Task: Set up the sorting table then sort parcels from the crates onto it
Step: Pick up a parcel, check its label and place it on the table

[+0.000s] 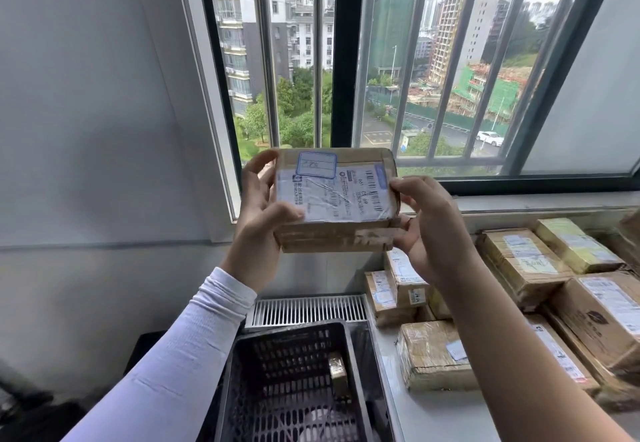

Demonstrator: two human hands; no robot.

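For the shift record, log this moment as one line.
step: checking label | hands: left and right hold parcel at its ends | crate: one small parcel left | table: parcels already laid

A small brown cardboard parcel [335, 199], taped, with a white shipping label and a blue-edged sticker facing up, is held in the air between the fingers [403, 187] of both hands. Below them, a black mesh crate [294, 389] holds one small parcel [338, 370]; below right of them, sorted parcels [519, 261] lie close together on the white desk [436, 414].

Both arms raised, left hand [258, 206] & right hand [427, 230] gripping, fingers curled.
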